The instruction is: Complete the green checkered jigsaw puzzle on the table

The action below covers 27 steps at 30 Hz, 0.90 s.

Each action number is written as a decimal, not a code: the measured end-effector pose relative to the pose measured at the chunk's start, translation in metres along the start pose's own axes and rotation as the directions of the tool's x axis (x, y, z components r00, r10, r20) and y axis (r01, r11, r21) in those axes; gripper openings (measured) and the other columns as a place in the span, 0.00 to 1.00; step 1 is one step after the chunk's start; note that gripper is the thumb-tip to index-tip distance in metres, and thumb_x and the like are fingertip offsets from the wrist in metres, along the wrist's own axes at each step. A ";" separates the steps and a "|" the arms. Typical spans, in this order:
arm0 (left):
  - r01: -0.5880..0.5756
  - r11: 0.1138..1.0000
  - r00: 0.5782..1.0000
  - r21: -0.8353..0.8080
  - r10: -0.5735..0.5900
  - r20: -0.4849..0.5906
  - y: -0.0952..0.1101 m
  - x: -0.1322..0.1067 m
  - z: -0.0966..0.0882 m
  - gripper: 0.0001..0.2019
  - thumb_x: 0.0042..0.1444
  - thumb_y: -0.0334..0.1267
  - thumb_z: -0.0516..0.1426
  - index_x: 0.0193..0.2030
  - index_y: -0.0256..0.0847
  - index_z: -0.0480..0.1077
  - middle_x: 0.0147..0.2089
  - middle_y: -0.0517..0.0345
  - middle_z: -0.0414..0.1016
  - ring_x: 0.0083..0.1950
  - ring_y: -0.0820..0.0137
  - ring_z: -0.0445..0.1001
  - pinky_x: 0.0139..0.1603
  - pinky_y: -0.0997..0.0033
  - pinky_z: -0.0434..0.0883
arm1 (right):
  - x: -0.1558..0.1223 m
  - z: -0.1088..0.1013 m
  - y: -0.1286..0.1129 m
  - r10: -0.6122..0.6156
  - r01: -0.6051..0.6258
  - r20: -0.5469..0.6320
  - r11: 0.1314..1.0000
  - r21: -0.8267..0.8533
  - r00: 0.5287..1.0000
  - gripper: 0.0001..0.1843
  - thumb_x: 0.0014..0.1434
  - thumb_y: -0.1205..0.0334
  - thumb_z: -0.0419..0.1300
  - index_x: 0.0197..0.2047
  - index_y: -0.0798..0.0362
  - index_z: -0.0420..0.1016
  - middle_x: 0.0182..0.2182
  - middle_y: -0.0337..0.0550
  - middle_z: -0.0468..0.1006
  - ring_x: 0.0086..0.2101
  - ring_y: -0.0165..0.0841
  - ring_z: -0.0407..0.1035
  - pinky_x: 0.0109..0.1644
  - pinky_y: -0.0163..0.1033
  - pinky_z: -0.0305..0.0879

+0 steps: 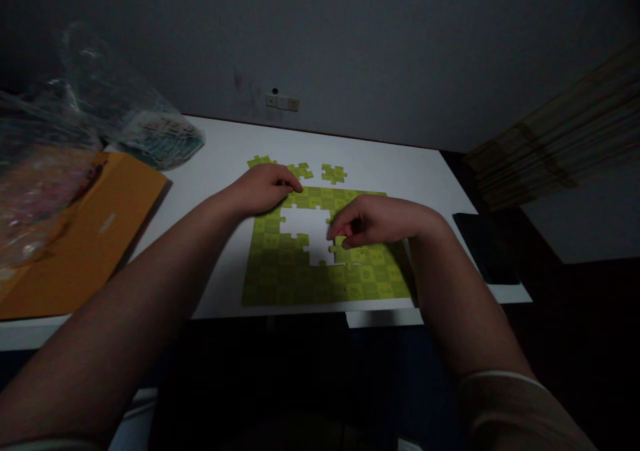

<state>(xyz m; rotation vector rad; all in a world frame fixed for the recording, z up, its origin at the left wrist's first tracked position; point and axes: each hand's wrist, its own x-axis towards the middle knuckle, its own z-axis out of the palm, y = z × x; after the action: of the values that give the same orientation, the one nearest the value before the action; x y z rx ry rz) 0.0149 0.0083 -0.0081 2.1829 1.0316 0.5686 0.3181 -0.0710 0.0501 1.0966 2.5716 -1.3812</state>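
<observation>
A green jigsaw puzzle (300,274) lies flat on the white table (220,151), mostly assembled, with a white gap in its middle. My right hand (373,221) rests over the puzzle's right side, fingertips pinching a green piece (341,243) at the gap's right edge. My left hand (263,187) lies palm down on the puzzle's upper left corner, fingers curled, touching the pieces there. Three loose green pieces lie beyond the puzzle: one (260,161) past my left hand, one (301,170) by its fingertips, one (333,173) further right.
An orange envelope (85,237) lies at the left with clear plastic bags (100,124) of small items on and behind it. A black phone (485,247) sits at the table's right edge. A wall socket (283,101) is behind; a curtain (560,144) hangs right.
</observation>
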 end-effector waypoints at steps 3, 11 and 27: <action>-0.002 1.000 1.000 0.003 0.002 0.002 0.001 0.000 0.000 0.16 0.62 0.35 0.59 0.48 0.47 0.89 0.53 0.50 0.89 0.57 0.58 0.83 0.68 0.51 0.74 | 0.001 0.001 -0.001 -0.011 0.011 -0.009 1.000 -0.005 1.000 0.16 0.64 0.59 0.72 0.54 0.52 0.91 0.30 0.36 0.80 0.29 0.29 0.69 0.36 0.37 0.61; 0.003 1.000 1.000 0.018 -0.003 0.001 0.003 -0.001 0.000 0.16 0.63 0.35 0.58 0.49 0.47 0.89 0.54 0.49 0.89 0.57 0.58 0.83 0.68 0.51 0.74 | -0.004 -0.004 -0.005 -0.076 0.078 -0.018 0.989 0.128 0.997 0.16 0.67 0.56 0.73 0.56 0.52 0.90 0.31 0.36 0.79 0.30 0.29 0.67 0.34 0.36 0.62; -0.013 0.999 1.000 0.041 0.012 0.020 0.003 -0.001 -0.001 0.17 0.62 0.36 0.59 0.50 0.49 0.89 0.53 0.50 0.88 0.55 0.57 0.82 0.67 0.51 0.75 | -0.001 -0.015 0.020 0.024 0.137 -0.484 0.946 0.294 0.875 0.16 0.64 0.53 0.76 0.51 0.53 0.88 0.35 0.40 0.81 0.34 0.32 0.68 0.38 0.39 0.65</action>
<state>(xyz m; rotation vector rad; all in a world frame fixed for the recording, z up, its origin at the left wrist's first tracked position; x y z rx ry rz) 0.0153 0.0063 -0.0059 2.2274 1.0288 0.5354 0.3353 -0.0534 0.0455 1.6125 2.7772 -1.7877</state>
